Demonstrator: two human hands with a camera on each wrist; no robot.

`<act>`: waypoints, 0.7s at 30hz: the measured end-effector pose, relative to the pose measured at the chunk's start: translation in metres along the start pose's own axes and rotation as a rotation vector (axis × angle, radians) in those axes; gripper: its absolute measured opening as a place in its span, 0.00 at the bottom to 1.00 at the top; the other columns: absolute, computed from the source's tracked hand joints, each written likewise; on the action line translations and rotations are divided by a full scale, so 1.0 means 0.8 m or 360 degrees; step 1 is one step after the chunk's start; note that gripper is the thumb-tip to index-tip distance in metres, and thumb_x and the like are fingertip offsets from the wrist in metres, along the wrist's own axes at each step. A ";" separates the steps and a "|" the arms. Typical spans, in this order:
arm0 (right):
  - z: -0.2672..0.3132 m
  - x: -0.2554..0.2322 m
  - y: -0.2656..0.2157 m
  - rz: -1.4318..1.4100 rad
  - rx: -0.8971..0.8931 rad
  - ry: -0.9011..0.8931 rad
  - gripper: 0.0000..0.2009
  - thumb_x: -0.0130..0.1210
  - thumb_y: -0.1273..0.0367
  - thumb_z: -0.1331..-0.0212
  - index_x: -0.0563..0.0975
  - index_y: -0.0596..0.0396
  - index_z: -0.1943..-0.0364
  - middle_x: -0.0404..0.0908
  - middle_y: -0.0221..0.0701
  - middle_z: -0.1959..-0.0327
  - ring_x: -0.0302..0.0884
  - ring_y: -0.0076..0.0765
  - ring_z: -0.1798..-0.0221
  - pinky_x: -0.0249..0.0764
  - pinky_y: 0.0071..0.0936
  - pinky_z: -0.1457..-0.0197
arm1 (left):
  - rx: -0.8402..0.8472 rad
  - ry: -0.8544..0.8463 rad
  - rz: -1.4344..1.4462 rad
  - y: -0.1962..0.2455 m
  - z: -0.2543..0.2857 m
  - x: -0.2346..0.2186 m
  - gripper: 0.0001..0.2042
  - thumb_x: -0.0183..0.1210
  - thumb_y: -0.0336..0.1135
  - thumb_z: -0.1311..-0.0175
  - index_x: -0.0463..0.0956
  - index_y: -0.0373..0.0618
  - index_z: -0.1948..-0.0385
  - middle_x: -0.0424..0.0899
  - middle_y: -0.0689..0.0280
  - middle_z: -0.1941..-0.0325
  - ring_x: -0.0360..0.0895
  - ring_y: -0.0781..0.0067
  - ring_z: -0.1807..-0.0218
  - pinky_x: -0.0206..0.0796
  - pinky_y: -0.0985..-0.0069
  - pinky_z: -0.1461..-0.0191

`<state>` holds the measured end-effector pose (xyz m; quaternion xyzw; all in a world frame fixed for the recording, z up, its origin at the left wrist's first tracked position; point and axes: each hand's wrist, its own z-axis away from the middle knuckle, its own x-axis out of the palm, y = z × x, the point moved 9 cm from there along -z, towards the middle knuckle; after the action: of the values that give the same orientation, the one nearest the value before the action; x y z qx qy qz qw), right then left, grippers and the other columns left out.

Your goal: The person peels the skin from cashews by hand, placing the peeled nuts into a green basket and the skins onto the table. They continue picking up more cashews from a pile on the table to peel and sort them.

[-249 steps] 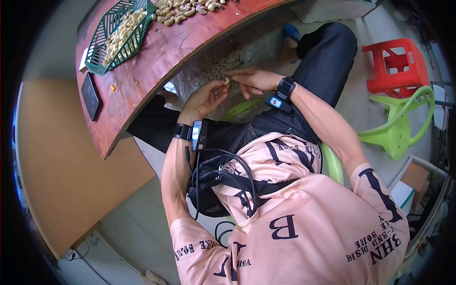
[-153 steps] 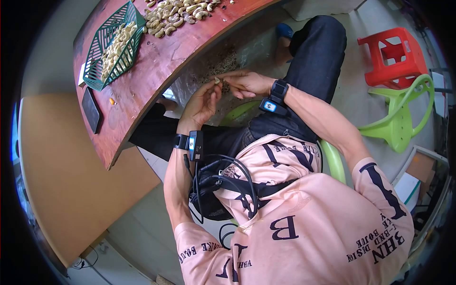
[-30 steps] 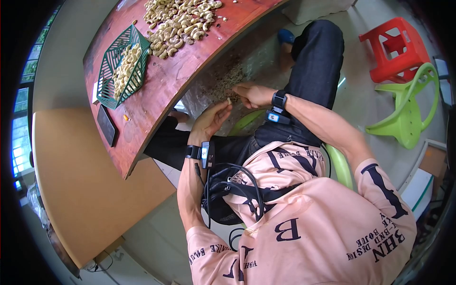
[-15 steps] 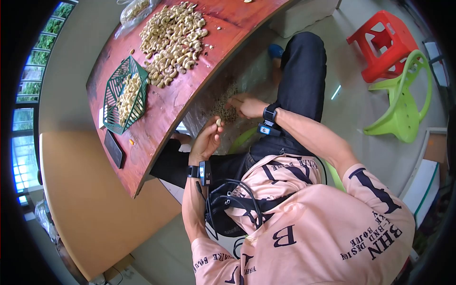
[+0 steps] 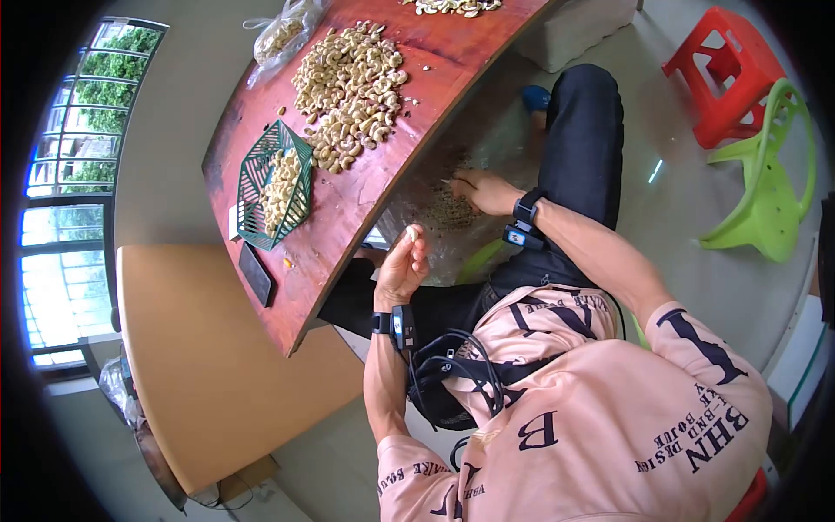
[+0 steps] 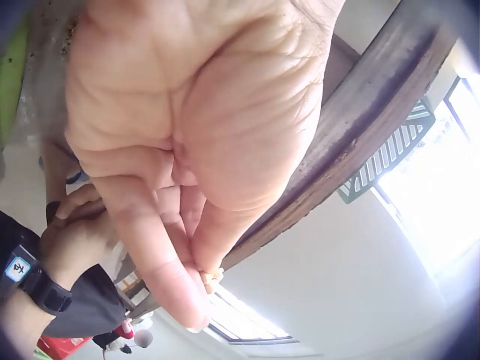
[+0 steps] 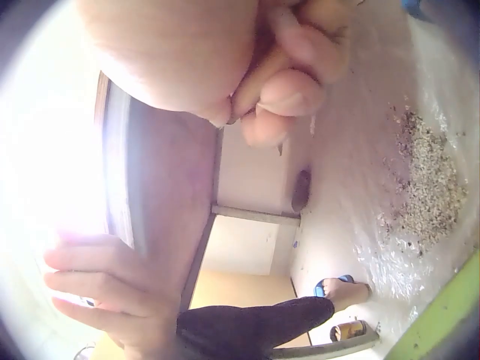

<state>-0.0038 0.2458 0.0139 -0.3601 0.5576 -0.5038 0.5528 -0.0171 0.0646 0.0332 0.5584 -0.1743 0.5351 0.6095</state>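
Note:
In the head view my left hand (image 5: 403, 268) is raised beside the table edge, pinching a pale cashew (image 5: 412, 233) between thumb and fingertips. A bit of the cashew also shows past the thumb in the left wrist view. My right hand (image 5: 489, 192) is farther right, above the floor in front of the thigh. Its fingers curl round a small knife with a tan handle (image 7: 264, 79); most of the knife is hidden by the hand. On the table, a green slatted basket (image 5: 246, 193) holds pale cashews, and a pile of browner cashews (image 5: 352, 91) lies beside it.
The red table (image 5: 383, 187) has a phone (image 5: 257, 275), a clear bag of nuts (image 5: 287, 33) and more cashews (image 5: 454, 7) at the far edge. Scraps (image 7: 427, 184) litter plastic on the floor. A red stool (image 5: 726, 74) and green chair (image 5: 765, 187) stand right.
The hands, close together around the cashew earlier, have drawn apart, the left still pinching a cashew. The head view has swung, bringing the window, bag and far cashews into sight.

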 end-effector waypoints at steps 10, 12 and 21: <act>0.000 0.009 -0.003 0.0169 -0.0111 -0.0029 0.17 0.44 0.58 0.36 0.78 0.58 0.64 0.80 0.46 0.62 0.76 0.55 0.54 0.69 0.43 0.50 | 0.0111 -0.0124 -0.0203 0.018 0.015 0.024 0.12 0.61 0.32 0.40 0.71 0.45 0.56 0.68 0.69 0.68 0.70 0.79 0.69 0.67 0.87 0.75; 0.005 0.014 0.009 0.0124 0.0015 -0.0122 0.17 0.44 0.59 0.35 0.77 0.58 0.60 0.80 0.48 0.59 0.75 0.56 0.51 0.68 0.45 0.48 | 0.0269 -0.0056 -0.0171 0.046 0.029 0.036 0.12 0.60 0.30 0.39 0.69 0.44 0.56 0.67 0.70 0.69 0.67 0.80 0.71 0.65 0.87 0.77; -0.005 0.008 0.008 0.0574 -0.0064 -0.0004 0.17 0.42 0.60 0.34 0.76 0.59 0.58 0.80 0.49 0.61 0.77 0.59 0.55 0.71 0.48 0.51 | 0.0730 -0.0512 -0.0254 0.204 0.102 0.160 0.05 0.53 0.29 0.33 0.65 0.46 0.64 0.69 0.70 0.68 0.66 0.82 0.72 0.65 0.86 0.75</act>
<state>-0.0075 0.2418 0.0058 -0.2658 0.6223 -0.3849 0.6276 -0.0772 0.0207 0.2437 0.7713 -0.0988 0.4154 0.4720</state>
